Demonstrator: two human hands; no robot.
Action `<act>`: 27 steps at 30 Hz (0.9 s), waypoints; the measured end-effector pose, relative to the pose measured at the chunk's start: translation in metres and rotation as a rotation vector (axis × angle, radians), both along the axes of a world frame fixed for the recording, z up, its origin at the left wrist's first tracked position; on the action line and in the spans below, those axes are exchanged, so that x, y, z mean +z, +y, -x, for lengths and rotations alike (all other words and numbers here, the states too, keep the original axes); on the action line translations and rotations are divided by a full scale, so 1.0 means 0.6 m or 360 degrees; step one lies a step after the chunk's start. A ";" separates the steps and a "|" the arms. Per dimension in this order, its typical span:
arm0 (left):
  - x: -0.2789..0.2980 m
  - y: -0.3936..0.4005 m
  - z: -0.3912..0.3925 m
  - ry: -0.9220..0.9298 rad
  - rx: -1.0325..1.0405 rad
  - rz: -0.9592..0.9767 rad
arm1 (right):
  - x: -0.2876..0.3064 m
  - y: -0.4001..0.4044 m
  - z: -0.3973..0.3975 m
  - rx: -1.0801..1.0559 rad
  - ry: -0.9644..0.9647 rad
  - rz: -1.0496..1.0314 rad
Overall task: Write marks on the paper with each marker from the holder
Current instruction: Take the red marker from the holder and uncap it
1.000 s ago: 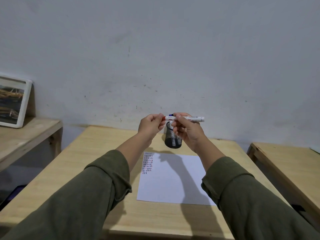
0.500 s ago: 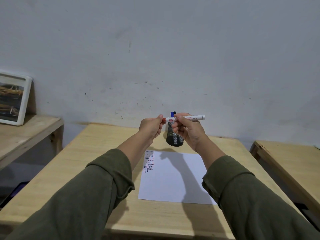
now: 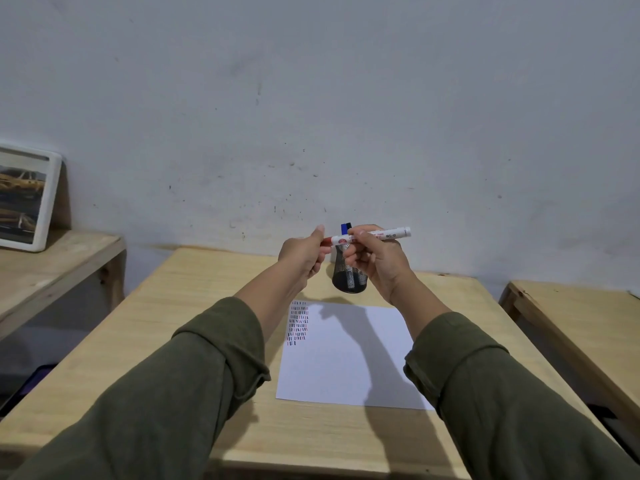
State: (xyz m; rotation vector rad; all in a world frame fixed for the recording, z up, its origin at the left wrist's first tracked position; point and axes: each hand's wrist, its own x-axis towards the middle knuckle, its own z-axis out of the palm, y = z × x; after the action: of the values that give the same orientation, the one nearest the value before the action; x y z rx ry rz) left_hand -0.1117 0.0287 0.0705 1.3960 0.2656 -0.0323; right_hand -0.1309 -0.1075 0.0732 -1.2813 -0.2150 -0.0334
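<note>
1. The left hand point(image 3: 304, 252) pinches the red cap end of the marker point(image 3: 372, 235).
2. The mesh holder point(image 3: 348, 277) stands on the table point(image 3: 194, 306), behind the marked paper point(image 3: 346, 358).
3. The right hand point(image 3: 379, 259) grips the marker's white barrel, level above the holder.

Scuffed, speckled pale grey wall point(image 3: 311, 98), light wooden table point(image 3: 194, 323) set against it, wooden shelf point(image 3: 52, 261) at left, framed picture point(image 3: 24, 199) leaned on the wall, second wooden table point(image 3: 581, 323) at right

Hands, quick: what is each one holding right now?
Left hand: closed on the red cap end of the white marker.
Right hand: closed around the marker's barrel.
</note>
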 end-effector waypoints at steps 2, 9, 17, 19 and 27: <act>-0.005 -0.003 0.001 -0.0169 -0.0067 0.0063 | 0.000 0.002 -0.001 -0.0035 0.0031 -0.0148; -0.013 -0.007 0.002 -0.0400 -0.0051 0.0083 | -0.001 0.005 0.000 0.0005 0.0101 -0.0313; -0.023 0.016 -0.015 -0.0200 0.0309 0.0156 | 0.012 0.015 0.004 0.0162 -0.0019 -0.0119; -0.023 0.020 -0.010 -0.0199 0.0272 0.0123 | 0.009 0.018 0.003 0.0174 -0.0009 -0.0083; -0.036 0.018 -0.004 -0.0058 0.0257 0.0601 | -0.046 0.035 -0.004 0.0137 0.0163 -0.0142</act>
State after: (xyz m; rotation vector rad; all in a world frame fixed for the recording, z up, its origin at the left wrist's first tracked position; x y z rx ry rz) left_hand -0.1092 0.0392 0.0491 0.9962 0.3231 0.0735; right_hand -0.1288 -0.0867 0.0454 -1.1803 -0.1784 0.0952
